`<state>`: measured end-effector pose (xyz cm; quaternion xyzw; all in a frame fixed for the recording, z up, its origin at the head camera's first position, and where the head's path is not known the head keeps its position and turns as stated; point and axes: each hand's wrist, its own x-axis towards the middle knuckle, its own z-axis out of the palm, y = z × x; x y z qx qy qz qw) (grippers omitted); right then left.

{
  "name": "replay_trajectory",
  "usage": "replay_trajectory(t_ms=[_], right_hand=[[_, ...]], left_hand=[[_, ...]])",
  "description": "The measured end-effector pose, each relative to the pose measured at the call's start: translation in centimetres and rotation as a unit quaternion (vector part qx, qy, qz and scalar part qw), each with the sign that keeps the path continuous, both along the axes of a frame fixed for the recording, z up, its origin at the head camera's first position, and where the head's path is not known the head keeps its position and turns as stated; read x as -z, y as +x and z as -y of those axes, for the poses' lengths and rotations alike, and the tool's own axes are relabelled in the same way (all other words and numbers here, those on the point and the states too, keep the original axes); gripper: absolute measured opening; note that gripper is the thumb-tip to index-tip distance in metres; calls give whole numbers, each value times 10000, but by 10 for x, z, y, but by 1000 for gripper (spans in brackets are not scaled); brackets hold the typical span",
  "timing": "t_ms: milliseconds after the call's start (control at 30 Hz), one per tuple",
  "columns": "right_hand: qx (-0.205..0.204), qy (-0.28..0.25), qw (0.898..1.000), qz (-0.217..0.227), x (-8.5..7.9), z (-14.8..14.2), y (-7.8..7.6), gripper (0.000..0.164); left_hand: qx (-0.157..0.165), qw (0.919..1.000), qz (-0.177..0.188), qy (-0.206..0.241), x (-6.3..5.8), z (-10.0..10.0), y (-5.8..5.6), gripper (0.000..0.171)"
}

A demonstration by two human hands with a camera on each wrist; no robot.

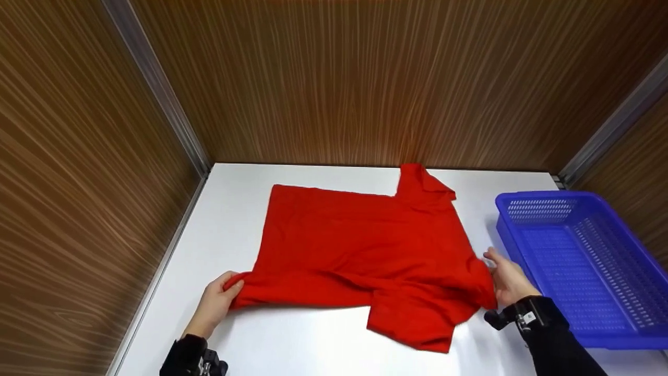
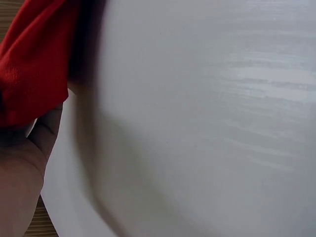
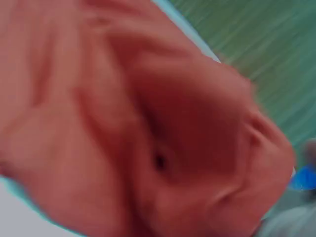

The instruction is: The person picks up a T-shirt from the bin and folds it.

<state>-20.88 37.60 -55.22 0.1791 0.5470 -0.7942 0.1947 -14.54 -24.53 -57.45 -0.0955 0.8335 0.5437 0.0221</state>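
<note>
Red T-shirt mid-frame; L hand pinches hem, lower L; R hand at shoulder, lower R, can't tell if gripping; blue basket far R.

Shirt left of basket

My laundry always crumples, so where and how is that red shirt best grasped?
Probably pinch the red shirt by its far-left corner, coming from the left: it lies flat, with white table beside it, while the left hand holds the near-left corner.
</note>
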Motion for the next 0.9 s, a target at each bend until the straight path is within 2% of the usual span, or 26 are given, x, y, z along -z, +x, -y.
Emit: replay_trajectory(t_ms=[67,133,233,367,433,500,600,667,700,767,833,900], right_hand=[[-544,331,9960,633,0,0,-3,23],[-920,650,9910,719,1,3,-7,21],[-752,578,9948,370,1,7,-13,18],[-262,-381,9987,-206,2,14,-20,26],[-159,-874,9949,-488,1,18,-22,32],[-34,-1202,9878,-995,1,21,-24,36],[226,-1529,9728,-1725,-1,24,-24,39],[399,-1561,9688,-1885,-3,24,-25,38],[469,-1519,9707,-1804,-4,24,-25,36],[520,-1202,9823,-1338,-5,25,-27,30],[344,-666,9947,-699,-4,27,-30,40],[84,-87,9998,-157,-2,33,-32,55]], left_hand=[[-56,10000,-3,10,-1,3,0,10],[-153,9999,-18,10,-2,5,1,11],[-279,9996,-17,-3,-2,9,2,14],[-316,9995,59,-38,0,12,4,14],[-305,9995,86,-36,1,13,5,13],[-290,9995,110,-5,2,14,5,13],[-291,9995,122,42,3,15,6,13],[-292,9995,133,46,3,16,7,12],[-304,9994,136,44,3,16,7,12],[-315,9994,144,63,3,17,7,11],[-302,9994,154,61,3,17,7,11],[-284,9995,161,39,3,17,7,11]])
